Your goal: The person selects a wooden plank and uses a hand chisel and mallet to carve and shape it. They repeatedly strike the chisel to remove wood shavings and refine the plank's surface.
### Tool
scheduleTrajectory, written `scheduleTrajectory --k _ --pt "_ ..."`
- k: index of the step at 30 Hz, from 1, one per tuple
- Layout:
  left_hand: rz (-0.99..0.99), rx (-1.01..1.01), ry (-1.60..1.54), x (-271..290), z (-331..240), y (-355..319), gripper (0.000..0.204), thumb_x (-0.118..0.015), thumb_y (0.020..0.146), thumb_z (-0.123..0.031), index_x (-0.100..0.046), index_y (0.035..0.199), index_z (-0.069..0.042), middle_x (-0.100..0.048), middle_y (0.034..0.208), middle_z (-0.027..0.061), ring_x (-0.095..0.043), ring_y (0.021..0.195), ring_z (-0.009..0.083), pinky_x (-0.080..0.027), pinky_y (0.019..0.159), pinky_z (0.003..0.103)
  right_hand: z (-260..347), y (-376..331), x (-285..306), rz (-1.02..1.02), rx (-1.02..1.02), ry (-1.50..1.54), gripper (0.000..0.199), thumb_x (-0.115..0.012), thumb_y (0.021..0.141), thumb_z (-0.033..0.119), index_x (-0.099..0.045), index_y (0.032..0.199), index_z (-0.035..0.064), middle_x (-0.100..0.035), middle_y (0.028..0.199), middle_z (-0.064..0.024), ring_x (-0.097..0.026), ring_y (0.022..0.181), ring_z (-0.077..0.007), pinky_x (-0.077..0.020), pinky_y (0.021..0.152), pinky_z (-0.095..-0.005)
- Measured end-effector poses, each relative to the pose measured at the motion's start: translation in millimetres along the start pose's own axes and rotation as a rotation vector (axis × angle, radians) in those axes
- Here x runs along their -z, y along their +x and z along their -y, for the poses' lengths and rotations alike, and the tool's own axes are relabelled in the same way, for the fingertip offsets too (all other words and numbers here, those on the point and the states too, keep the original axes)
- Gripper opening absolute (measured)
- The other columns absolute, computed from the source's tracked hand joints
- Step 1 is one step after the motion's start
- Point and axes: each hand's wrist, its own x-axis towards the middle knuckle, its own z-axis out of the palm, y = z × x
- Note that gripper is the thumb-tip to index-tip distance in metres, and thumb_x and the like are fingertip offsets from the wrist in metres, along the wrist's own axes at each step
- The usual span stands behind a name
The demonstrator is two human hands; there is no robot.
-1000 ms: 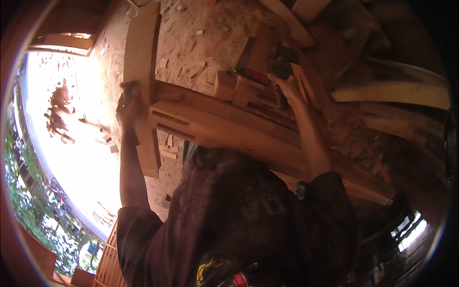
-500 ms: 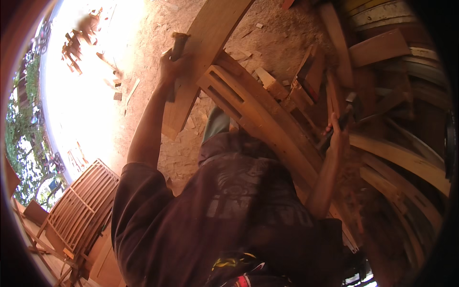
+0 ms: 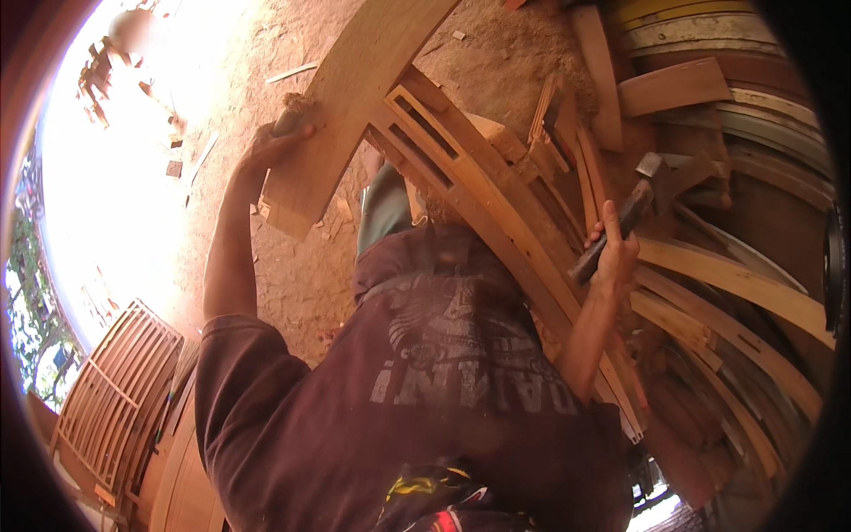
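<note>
"How did the person hold things just then?"

"The left hand (image 3: 273, 146) was wrapped around a stubby tool (image 3: 297, 108) with a frayed top; its lower end could not be made out. The right hand (image 3: 619, 257) gripped a hammer (image 3: 634, 208) by its dark handle, the metal head pointing up and away from the body."

"Where were the tools, exactly?"

"The stubby one was at the left edge of a wide plank (image 3: 355, 84). The hammer was to the right of a slotted beam (image 3: 496, 208), its head well apart from the plank."

"And how did the plank and beam meet?"

"The beam's slotted end came up to the plank's right edge; whether it ran underneath, one could not tell."

"What was the floor like?"

"Brown bare earth (image 3: 275, 275), scattered with wood chips and offcuts."

"And the rest of the place?"

"Curved timbers (image 3: 736, 275) were heaped on the right, with long boards (image 3: 700, 31) stacked beyond them. A slatted wooden frame (image 3: 120, 399) was at lower left. Past it, glaring daylight washed out the upper left, and green foliage (image 3: 40, 319) edged the view."
</note>
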Motion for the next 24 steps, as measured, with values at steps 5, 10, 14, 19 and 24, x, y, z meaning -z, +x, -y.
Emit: scheduleTrajectory --k 5,10,14,19,24 --pt "-0.032 0.000 -0.066 9 40 13 0.097 -0.093 0.074 -0.050 -0.058 0.141 0.010 -0.069 0.131 0.0283 -0.065 0.129 0.0357 -0.048 0.112 0.044 6 -21 -7 0.023 0.067 -0.011 0.041 -0.085 0.094 0.037 -0.065 0.106 0.0025 -0.058 0.076 -0.0008 -0.056 0.061 -0.0096 -0.0470 0.053 -0.0257" --pt "-0.014 -0.043 -0.079 9 42 8 0.081 -0.089 0.080 -0.048 -0.066 0.136 0.005 -0.074 0.122 0.0194 -0.070 0.115 0.0285 -0.052 0.100 0.042 2 -32 -3 -0.053 0.102 -0.055 0.040 -0.085 0.094 0.037 -0.065 0.101 0.0032 -0.060 0.073 -0.0014 -0.058 0.060 -0.0086 -0.0489 0.053 -0.0245" --pt "-0.055 -0.184 -0.008 21 12 -21 0.053 -0.086 0.088 -0.044 -0.075 0.117 -0.002 -0.074 0.096 0.0087 -0.068 0.090 0.0137 -0.054 0.080 0.033 6 -25 8 -0.075 0.162 -0.040 0.038 -0.085 0.094 0.034 -0.065 0.101 0.0034 -0.061 0.073 -0.0013 -0.058 0.059 -0.0085 -0.0482 0.052 -0.0239" --pt "-0.565 -0.543 -0.044 45 -29 -50 0.037 -0.080 0.095 -0.035 -0.072 0.096 0.001 -0.063 0.081 0.0039 -0.061 0.071 0.0130 -0.052 0.068 0.033 31 -23 21 -0.171 0.431 -0.026 0.031 -0.085 0.095 0.027 -0.063 0.097 0.0047 -0.062 0.071 -0.0023 -0.059 0.059 -0.0126 -0.0493 0.056 -0.0271" --pt "-0.208 -0.861 -0.456 40 -125 -105 0.033 -0.069 0.102 -0.029 -0.069 0.099 0.004 -0.069 0.082 0.0104 -0.072 0.081 0.0198 -0.060 0.079 0.037 83 -18 19 0.023 0.742 0.346 0.023 -0.077 0.099 0.014 -0.059 0.092 0.0014 -0.056 0.067 -0.0038 -0.055 0.055 -0.0146 -0.0493 0.055 -0.0324"
